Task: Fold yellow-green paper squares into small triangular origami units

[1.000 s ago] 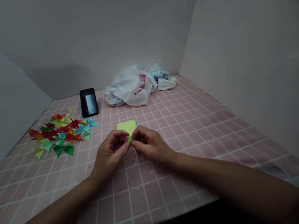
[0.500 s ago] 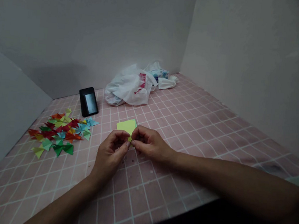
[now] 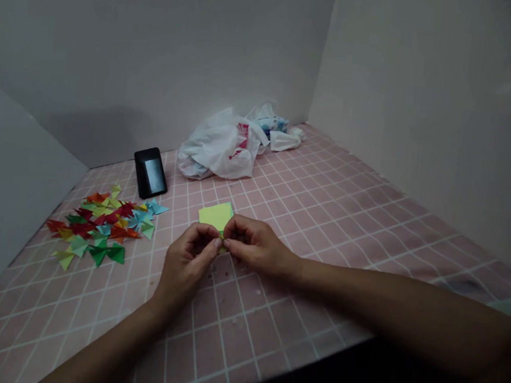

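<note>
My left hand [image 3: 189,260] and my right hand [image 3: 255,245] meet fingertip to fingertip over the pink checked table [image 3: 306,220]. Both pinch a small folded yellow-green paper piece [image 3: 221,237], mostly hidden between the fingers. Just behind my hands lies a small stack of yellow-green square sheets [image 3: 216,215], flat on the table. To the left sits a pile of folded paper pieces [image 3: 103,226] in red, green, blue, orange and yellow.
A black phone [image 3: 150,172] leans upright near the back wall. White plastic bags [image 3: 224,144] with red print lie bunched in the far corner. Grey walls close off the left, back and right sides. The table's front edge runs below my forearms.
My hands have stayed in place, with the fingers working slightly on the small paper. The view has shifted a little.
</note>
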### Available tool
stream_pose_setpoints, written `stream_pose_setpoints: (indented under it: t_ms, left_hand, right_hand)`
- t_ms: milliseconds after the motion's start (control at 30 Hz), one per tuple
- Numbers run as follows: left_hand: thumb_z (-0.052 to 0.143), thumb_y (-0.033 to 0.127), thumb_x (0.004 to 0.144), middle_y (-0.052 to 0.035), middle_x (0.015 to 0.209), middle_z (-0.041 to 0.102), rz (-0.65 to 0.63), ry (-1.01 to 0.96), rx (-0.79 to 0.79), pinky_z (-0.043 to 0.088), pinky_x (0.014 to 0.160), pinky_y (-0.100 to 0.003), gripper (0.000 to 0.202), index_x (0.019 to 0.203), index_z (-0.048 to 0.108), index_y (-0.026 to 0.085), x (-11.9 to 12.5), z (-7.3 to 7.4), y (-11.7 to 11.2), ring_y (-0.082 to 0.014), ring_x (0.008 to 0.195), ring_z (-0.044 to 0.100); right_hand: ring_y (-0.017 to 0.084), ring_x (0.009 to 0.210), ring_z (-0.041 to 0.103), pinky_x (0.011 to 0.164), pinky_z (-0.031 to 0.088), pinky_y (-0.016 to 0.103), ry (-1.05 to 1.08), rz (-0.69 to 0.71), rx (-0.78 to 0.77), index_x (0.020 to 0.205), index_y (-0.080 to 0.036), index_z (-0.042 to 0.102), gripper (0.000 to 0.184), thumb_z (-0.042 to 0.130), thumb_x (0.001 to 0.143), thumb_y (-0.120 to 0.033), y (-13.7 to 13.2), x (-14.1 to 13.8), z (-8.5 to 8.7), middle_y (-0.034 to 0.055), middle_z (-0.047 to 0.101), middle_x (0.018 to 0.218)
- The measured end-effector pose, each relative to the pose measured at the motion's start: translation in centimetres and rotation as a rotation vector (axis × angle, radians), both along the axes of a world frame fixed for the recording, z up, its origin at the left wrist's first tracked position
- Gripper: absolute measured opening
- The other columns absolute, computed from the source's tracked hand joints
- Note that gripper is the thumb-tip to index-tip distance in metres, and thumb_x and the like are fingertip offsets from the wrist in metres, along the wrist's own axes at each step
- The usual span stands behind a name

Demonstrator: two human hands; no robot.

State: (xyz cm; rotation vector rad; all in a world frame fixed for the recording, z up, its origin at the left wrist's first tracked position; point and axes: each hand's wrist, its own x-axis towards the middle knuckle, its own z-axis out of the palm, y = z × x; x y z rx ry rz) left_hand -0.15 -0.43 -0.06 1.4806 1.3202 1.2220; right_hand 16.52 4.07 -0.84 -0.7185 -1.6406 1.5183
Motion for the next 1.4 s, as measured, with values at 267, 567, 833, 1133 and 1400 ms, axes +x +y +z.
stream_pose_setpoints:
  t_ms: [267, 567, 833, 1133, 1400]
  left_hand:
    - [0.067, 0.021, 0.083, 0.0001, 0.082, 0.064, -0.007, 0.031, 0.032, 0.048, 0.073, -0.027, 0.003, 0.085, 0.065, 0.019, -0.11, 0.08, 0.12, -0.0148, 0.078, 0.061]
    - [0.069, 0.025, 0.083, -0.0012, 0.082, 0.067, 0.027, 0.023, 0.004, 0.05, 0.072, -0.028, 0.007, 0.087, 0.067, 0.019, 0.05, 0.36, -0.04, -0.0165, 0.078, 0.064]
    - [0.068, 0.025, 0.083, -0.0008, 0.08, 0.067, 0.029, 0.064, 0.052, 0.051, 0.071, -0.028, 0.005, 0.085, 0.067, 0.02, -0.01, 0.27, -0.04, -0.0163, 0.075, 0.064]
    - [0.067, 0.021, 0.083, 0.0003, 0.078, 0.065, 0.018, 0.035, 0.074, 0.049, 0.069, -0.026, 0.001, 0.082, 0.067, 0.021, 0.07, 0.23, -0.1, -0.0147, 0.074, 0.061]
    - [0.067, 0.023, 0.085, 0.0007, 0.083, 0.066, 0.017, 0.004, 0.048, 0.049, 0.073, -0.026, 0.003, 0.087, 0.067, 0.021, 0.01, 0.19, -0.2, -0.0148, 0.078, 0.062]
  right_hand:
    - [0.01, 0.056, 0.049, 0.053, 0.037, 0.023, 0.006, 0.006, -0.016, 0.077, -0.018, 0.055, 0.005, 0.06, 0.079, -0.017, -0.09, 0.02, 0.09, -0.0044, 0.053, 0.062]
    - [0.01, 0.054, 0.05, 0.052, 0.037, 0.023, -0.007, 0.021, -0.054, 0.077, -0.018, 0.054, 0.007, 0.06, 0.081, -0.018, -0.09, 0.1, 0.13, -0.005, 0.055, 0.059]
    - [0.01, 0.052, 0.049, 0.052, 0.036, 0.023, -0.078, 0.02, -0.023, 0.077, -0.018, 0.056, 0.01, 0.056, 0.087, -0.021, -0.19, 0.15, 0.26, -0.005, 0.053, 0.057]
    - [0.009, 0.05, 0.047, 0.05, 0.036, 0.022, -0.042, 0.011, -0.054, 0.078, -0.018, 0.055, 0.007, 0.055, 0.085, -0.018, -0.48, -0.03, 0.24, -0.0055, 0.052, 0.056]
    - [0.009, 0.053, 0.049, 0.052, 0.038, 0.022, -0.03, 0.014, -0.034, 0.079, -0.018, 0.056, 0.006, 0.058, 0.084, -0.02, -0.24, 0.1, 0.19, -0.0056, 0.053, 0.058]
